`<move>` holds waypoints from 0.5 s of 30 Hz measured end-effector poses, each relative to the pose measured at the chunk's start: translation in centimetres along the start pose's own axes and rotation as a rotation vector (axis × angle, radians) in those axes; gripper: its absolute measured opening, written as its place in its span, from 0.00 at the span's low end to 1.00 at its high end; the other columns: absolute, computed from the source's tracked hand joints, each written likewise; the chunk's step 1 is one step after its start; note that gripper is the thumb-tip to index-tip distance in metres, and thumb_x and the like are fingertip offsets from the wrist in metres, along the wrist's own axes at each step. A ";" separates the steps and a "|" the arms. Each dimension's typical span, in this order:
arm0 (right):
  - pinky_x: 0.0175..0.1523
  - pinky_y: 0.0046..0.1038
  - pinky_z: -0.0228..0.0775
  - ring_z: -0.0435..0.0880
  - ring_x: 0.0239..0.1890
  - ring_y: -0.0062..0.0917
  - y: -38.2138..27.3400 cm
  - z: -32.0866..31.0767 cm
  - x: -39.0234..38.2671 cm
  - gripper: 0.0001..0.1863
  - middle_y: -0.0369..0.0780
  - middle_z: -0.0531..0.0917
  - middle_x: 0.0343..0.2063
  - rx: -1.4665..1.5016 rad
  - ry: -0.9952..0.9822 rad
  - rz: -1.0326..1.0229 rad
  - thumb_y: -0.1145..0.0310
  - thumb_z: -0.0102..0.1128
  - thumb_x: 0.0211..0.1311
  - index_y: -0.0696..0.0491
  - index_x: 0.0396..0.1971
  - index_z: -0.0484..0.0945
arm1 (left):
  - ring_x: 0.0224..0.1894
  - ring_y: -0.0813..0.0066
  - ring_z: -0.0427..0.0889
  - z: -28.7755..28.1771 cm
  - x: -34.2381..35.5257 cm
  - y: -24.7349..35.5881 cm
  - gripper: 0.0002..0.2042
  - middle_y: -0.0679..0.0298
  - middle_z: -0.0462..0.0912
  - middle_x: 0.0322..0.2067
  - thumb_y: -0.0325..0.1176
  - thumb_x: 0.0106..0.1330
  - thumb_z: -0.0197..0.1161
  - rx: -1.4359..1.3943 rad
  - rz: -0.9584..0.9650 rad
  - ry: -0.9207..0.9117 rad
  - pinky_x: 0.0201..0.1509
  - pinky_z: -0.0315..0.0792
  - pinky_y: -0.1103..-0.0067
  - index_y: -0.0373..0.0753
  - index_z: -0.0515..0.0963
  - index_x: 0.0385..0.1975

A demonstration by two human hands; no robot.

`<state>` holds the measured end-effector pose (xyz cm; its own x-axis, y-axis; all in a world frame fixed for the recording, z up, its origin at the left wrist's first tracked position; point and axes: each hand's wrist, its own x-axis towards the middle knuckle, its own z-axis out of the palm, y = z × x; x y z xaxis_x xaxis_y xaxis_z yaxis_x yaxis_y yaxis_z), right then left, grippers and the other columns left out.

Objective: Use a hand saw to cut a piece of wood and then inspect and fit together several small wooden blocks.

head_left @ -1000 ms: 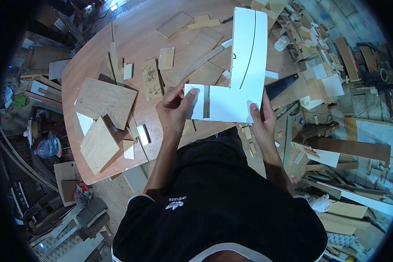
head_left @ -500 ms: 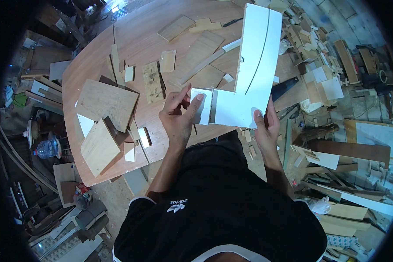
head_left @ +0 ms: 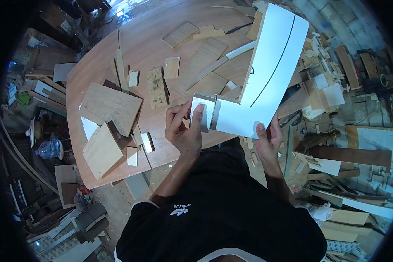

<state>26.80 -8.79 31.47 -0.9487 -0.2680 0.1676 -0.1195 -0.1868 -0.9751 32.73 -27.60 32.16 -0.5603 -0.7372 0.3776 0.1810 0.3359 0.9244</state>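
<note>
Above the table's near edge I hold up a white L-shaped board (head_left: 273, 70), its long arm pointing away and leaning right. A dark curved line runs along its face, with a small mark near the inner edge. My right hand (head_left: 270, 140) grips the lower right corner, thumb on top and fingers underneath. Against the end of the board's short arm is a small white piece (head_left: 208, 109), pinched in my left hand (head_left: 184, 133) with the thumb on its face. A narrow dark strip shows between the two pieces; whether they are joined I cannot tell.
On the brown wooden table (head_left: 100, 61) lie a large square panel (head_left: 111, 105), another panel (head_left: 101, 150), a worn block (head_left: 156, 89) and a long strip (head_left: 205, 72). Offcuts pile up at right around a dark brown plank (head_left: 353, 157). A clear bottle (head_left: 49, 149) stands at left.
The L-shaped board has tilted clockwise, its far end swinging right. Both hands have shifted slightly down and right, keeping their grips. The whole view has also moved a little.
</note>
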 end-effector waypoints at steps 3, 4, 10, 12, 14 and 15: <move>0.59 0.27 0.60 0.70 0.55 0.25 -0.2 0.2 -0.1 0.38 0.49 0.72 0.53 -0.003 0.001 -0.007 0.61 0.56 0.66 0.68 0.64 0.50 | 0.36 0.79 0.72 0.2 -0.2 0.0 0.11 0.62 0.72 0.37 0.27 0.64 0.62 0.088 0.048 0.013 0.38 0.67 0.85 0.31 0.79 0.44; 0.58 0.26 0.61 0.71 0.54 0.25 -0.2 0.2 -0.2 0.37 0.48 0.73 0.52 0.001 0.014 -0.005 0.61 0.56 0.65 0.68 0.64 0.50 | 0.36 0.79 0.72 0.2 -0.1 -0.2 0.11 0.62 0.72 0.37 0.27 0.64 0.62 0.087 0.049 0.013 0.38 0.67 0.85 0.31 0.79 0.44; 0.56 0.24 0.63 0.72 0.51 0.23 -0.1 0.1 -0.1 0.37 0.46 0.75 0.50 0.008 0.014 -0.022 0.62 0.56 0.65 0.68 0.64 0.51 | 0.40 0.74 0.74 0.6 0.0 -0.2 0.15 0.57 0.72 0.41 0.32 0.71 0.49 0.198 0.236 -0.041 0.42 0.72 0.80 0.25 0.75 0.45; 0.55 0.24 0.63 0.72 0.51 0.22 0.0 0.1 0.0 0.36 0.46 0.75 0.49 0.002 0.004 -0.035 0.62 0.56 0.65 0.67 0.64 0.51 | 0.45 0.69 0.75 1.0 0.0 0.3 0.15 0.51 0.73 0.44 0.32 0.72 0.49 -0.131 0.065 -0.040 0.46 0.72 0.76 0.23 0.74 0.46; 0.55 0.24 0.63 0.72 0.51 0.22 0.3 0.0 0.0 0.36 0.46 0.74 0.50 0.011 0.006 -0.048 0.64 0.56 0.65 0.67 0.64 0.51 | 0.46 0.67 0.75 0.9 0.1 0.7 0.16 0.49 0.73 0.45 0.32 0.72 0.49 -0.080 0.059 -0.057 0.47 0.72 0.76 0.23 0.73 0.47; 0.55 0.24 0.63 0.72 0.51 0.22 0.3 0.0 0.0 0.36 0.46 0.74 0.50 0.011 0.004 -0.047 0.64 0.56 0.65 0.67 0.64 0.51 | 0.48 0.65 0.75 0.8 0.1 0.8 0.16 0.47 0.74 0.46 0.31 0.72 0.48 -0.029 0.052 -0.076 0.47 0.72 0.75 0.23 0.72 0.49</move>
<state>26.74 -8.88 31.20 -0.9432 -0.2554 0.2123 -0.1604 -0.2095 -0.9646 32.18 -26.93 32.87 -0.6091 -0.6720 0.4211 0.2344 0.3548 0.9051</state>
